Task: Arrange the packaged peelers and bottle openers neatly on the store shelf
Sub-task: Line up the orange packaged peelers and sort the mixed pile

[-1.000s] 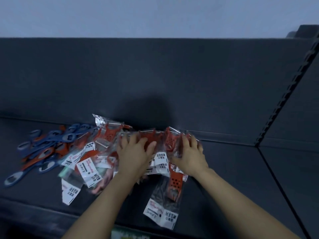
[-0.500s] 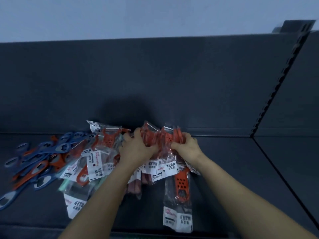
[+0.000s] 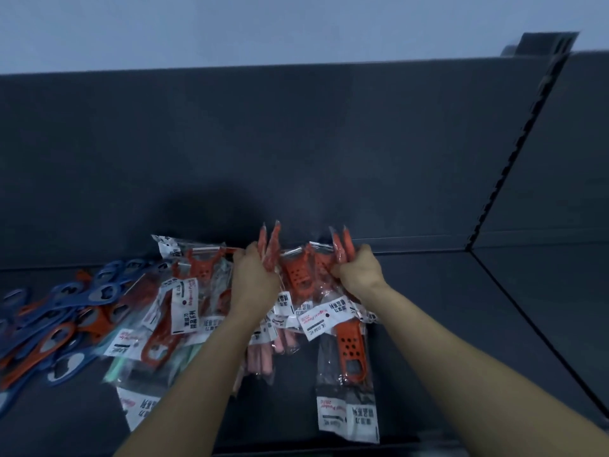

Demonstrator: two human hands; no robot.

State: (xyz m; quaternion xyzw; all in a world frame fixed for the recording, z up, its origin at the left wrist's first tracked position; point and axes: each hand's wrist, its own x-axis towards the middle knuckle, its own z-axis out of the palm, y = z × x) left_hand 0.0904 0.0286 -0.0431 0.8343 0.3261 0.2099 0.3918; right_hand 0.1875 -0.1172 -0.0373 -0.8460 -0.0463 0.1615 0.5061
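Fingers of my left hand [image 3: 255, 275] and right hand [image 3: 359, 272] clenched on the peeler bundle [image 3: 298, 275], squeezing both sides to square it, probably. Bundle sits mid-shelf [image 3: 461, 324] near the back. Loose peelers [image 3: 184, 291] beside it, bottle openers [image 3: 66, 308] piled further left.

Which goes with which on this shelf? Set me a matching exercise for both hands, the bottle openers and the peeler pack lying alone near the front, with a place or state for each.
Things:
1. left hand
2. right hand
3. bottle openers
4. lone peeler pack

Places or states:
A. loose blue and orange heap at the far left of the shelf
B. lies flat near the front edge
C. grips the left side of the bundle of peeler packs
D. grips the right side of that bundle

Pairs: 1-C, 2-D, 3-A, 4-B
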